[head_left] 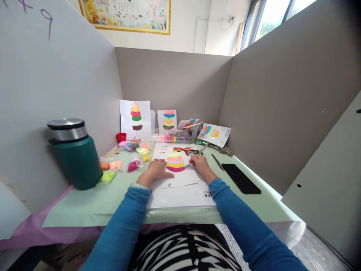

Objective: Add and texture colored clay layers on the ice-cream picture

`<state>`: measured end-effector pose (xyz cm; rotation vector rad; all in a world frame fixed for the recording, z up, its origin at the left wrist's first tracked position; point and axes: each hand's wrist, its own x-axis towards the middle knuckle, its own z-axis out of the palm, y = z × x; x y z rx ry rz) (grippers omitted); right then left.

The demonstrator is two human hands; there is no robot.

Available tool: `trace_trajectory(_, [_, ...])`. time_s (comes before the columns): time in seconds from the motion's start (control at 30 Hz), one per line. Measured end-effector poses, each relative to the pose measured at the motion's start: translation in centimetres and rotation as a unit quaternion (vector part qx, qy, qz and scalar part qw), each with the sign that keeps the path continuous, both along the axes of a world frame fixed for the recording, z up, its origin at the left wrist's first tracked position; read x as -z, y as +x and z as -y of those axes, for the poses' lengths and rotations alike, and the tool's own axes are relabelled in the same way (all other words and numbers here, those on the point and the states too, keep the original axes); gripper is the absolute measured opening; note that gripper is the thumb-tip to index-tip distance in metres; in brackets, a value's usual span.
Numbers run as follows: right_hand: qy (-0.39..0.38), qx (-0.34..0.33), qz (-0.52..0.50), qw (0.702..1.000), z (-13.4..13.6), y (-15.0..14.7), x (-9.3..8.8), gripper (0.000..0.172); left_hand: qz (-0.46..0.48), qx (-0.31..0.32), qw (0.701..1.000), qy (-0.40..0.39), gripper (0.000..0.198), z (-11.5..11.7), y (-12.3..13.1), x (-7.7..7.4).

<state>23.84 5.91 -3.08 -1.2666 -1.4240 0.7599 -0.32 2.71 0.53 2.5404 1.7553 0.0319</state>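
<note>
A sheet of white paper [180,180] lies in front of me, bearing stacked bands of soft clay [175,159] in yellow, pink, orange and magenta. My left hand [156,171] rests flat on the paper's left side, thumb stretched below the magenta band and fingers beside the clay. In my right hand [200,165] is a slim silver fork [202,149]; its handle slants up to the right. The fork's lower end points at the right edge of the lowest bands, where its tip looks thin and partly hidden by my fingers.
Bagged clay [134,164] in several colours lies left, beside a green thermos [76,158]. A black phone [241,178] and a knife-like tool [217,162] lie right. Finished clay pictures [135,120] lean on the back partition [175,79], behind a clear pack of coloured clay [173,137].
</note>
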Motion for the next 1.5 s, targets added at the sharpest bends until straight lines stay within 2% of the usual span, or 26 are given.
trace_trajectory(0.1, [0.002, 0.029, -0.008, 1.0, 0.2, 0.3, -0.3, 0.028, 0.001, 0.005, 1.0, 0.0, 0.076, 0.0, 0.0, 0.0])
trace_trajectory(0.2, [0.002, -0.017, -0.036, 0.999, 0.5, -0.2, -0.3, 0.03, 0.004, 0.005, 1.0, 0.004, 0.075, 0.0, 0.0, 0.1])
trace_trajectory(0.3, [-0.004, -0.051, -0.02, 0.998, 0.3, -0.7, -0.1, 0.031, 0.007, 0.003, 1.0, 0.006, 0.076, 0.0, 0.1, 0.1])
trace_trajectory(0.53, [0.013, 0.028, 0.015, 0.999, 0.3, 0.0, -0.2, 0.03, 0.01, 0.002, 1.0, -0.002, 0.078, 0.1, 0.0, -0.1])
trace_trajectory(0.67, [0.014, 0.003, -0.01, 1.0, 0.5, -0.3, -0.2, 0.032, 0.007, 0.003, 1.0, 0.0, 0.078, 0.2, 0.1, -0.2])
trace_trajectory(0.77, [0.014, -0.012, 0.018, 1.0, 0.2, -0.7, 0.2, 0.036, 0.004, 0.001, 1.0, -0.001, 0.08, 0.2, 0.1, -0.1])
trace_trajectory(0.97, [0.018, 0.018, 0.055, 0.998, -0.3, -0.5, 0.5, 0.038, -0.005, -0.003, 1.0, 0.006, 0.078, 0.1, 0.1, 0.0])
trace_trajectory(1.2, [0.003, -0.004, 0.023, 1.0, -0.2, -0.8, 0.6, 0.039, 0.004, -0.003, 1.0, 0.004, 0.078, 0.1, 0.1, -0.1])
trace_trajectory(1.4, [0.008, 0.03, 0.04, 0.999, -0.1, -0.6, 0.4, 0.037, 0.005, 0.0, 1.0, 0.007, 0.077, 0.1, 0.1, -0.1])
trace_trajectory(1.5, [0.003, 0.016, 0.012, 1.0, 0.0, -0.6, 0.3, 0.037, 0.005, -0.001, 1.0, 0.006, 0.078, 0.2, 0.1, -0.1])
